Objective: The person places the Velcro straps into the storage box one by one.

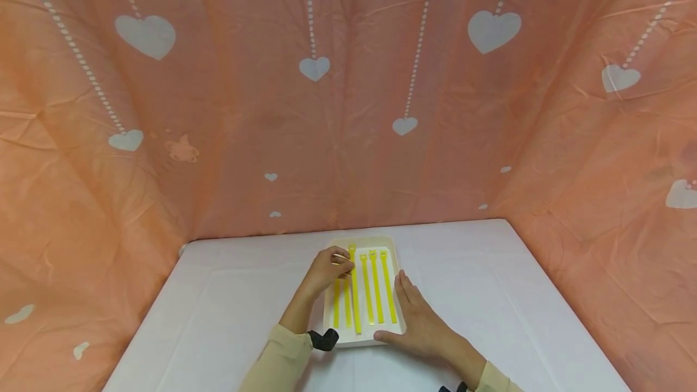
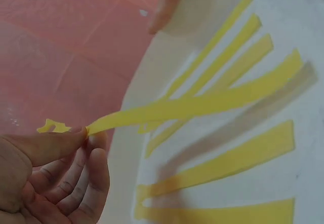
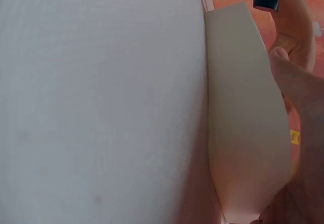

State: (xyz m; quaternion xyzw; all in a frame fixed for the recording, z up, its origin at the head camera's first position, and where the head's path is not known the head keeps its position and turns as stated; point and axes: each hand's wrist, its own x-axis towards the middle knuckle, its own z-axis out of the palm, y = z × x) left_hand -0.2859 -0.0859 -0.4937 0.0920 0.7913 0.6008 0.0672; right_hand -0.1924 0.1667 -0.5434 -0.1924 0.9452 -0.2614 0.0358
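My left hand pinches a yellow cable strap with a slotted head, between thumb and fingers close to that head. In the left wrist view the held strap stretches over the tray and casts a shadow on its floor. Several similar yellow straps lie lengthwise in a shallow white tray, on both sides of the held one. My right hand rests at the tray's near right corner, fingers extended along its side and thumb at the front rim. In the right wrist view it stands against the outer wall.
The tray stands on a white-covered table. A pinkish-orange curtain with white hearts encloses the table at the back and both sides. Black devices sit at my wrists below beige sleeves.
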